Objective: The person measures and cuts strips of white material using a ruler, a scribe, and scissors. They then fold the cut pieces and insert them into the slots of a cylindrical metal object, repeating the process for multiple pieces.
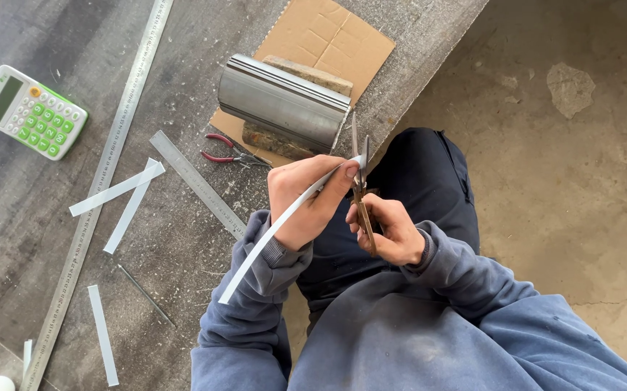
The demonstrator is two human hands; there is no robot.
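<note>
Over a dusty grey counter [183, 239] edge and concrete floor [567, 181], we pinch a long thin white metal strip [277, 228] in our left hand [306, 203] while our right hand [393, 232] grips rusty brown scissors [361, 185] at its tip.

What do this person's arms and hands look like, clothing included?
Both arms wear loose, slate-blue sweatshirt sleeves with ribbed cuffs pushed just above the wrists. The left hand and right hand are bare: no gloves, rings or watch visible. The sleeves match the sweatshirt body; dark trousers show below.
</note>
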